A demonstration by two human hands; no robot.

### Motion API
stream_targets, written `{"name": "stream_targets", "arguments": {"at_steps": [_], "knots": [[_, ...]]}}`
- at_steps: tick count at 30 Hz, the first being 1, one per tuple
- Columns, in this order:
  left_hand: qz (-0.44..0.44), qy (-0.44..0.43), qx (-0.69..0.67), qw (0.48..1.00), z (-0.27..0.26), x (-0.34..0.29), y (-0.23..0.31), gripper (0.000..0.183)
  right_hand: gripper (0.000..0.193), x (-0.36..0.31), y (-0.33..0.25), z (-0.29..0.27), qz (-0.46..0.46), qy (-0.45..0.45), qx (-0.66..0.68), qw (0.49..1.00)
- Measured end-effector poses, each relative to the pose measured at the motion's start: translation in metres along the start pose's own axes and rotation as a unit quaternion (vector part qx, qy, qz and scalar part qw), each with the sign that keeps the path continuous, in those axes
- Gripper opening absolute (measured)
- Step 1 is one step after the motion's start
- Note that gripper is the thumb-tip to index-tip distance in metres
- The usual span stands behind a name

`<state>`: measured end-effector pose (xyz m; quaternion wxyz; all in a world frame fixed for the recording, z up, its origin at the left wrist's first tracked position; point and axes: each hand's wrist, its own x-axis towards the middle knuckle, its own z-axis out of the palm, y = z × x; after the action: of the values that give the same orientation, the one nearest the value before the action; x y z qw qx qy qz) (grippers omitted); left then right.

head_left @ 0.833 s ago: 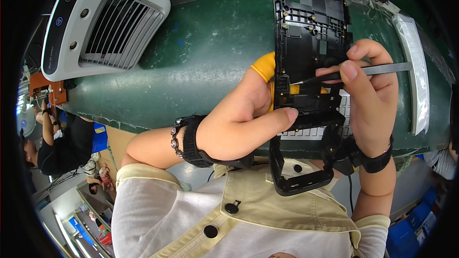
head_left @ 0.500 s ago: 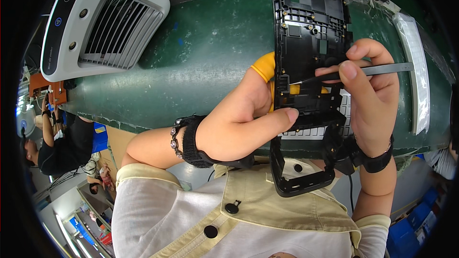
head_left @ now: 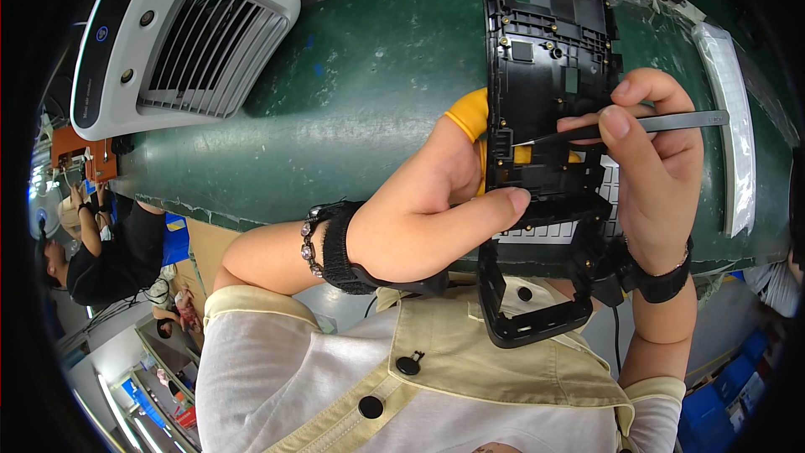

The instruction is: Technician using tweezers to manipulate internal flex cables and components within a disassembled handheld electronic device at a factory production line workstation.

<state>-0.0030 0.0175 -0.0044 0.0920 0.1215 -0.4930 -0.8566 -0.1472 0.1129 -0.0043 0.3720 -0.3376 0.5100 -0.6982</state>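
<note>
A long black plastic housing with ribs, square cut-outs and small brass inserts is held up over the bench edge. My left hand grips its left side, thumb on the front and the other fingers behind. Yellow finger cots cover some of those fingers, and yellow shows through the housing's openings. In my right hand dark tweezers are pinched between thumb and fingers. Their thin tip points at the left inner wall of the housing; whether it holds a small part I cannot tell.
A white air cooler with a dark grille stands at the left on the green bench. White trays in clear wrap lie at the right, and a white gridded tray sits below the housing. Another person sits far left.
The housing, both hands and the tweezers have shifted very slightly to the right together. The grip of each hand is the same.
</note>
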Motion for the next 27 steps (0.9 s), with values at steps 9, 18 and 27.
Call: {"name": "stream_targets", "arguments": {"at_steps": [9,18,27], "knots": [[0.012,-0.009,0.013,1.000,0.000,0.000,0.001,0.054,0.018,0.000,0.000,0.001,-0.005,0.000,0.000,1.000],[-0.014,0.029,0.050,0.998,-0.003,0.002,-0.001,0.042,0.019,-0.001,0.000,-0.001,0.007,-0.025,-0.040,0.999],[-0.062,0.081,-0.028,0.994,0.000,0.006,0.010,0.033,0.024,0.001,-0.005,-0.005,-0.069,0.009,-0.042,0.997]]}}
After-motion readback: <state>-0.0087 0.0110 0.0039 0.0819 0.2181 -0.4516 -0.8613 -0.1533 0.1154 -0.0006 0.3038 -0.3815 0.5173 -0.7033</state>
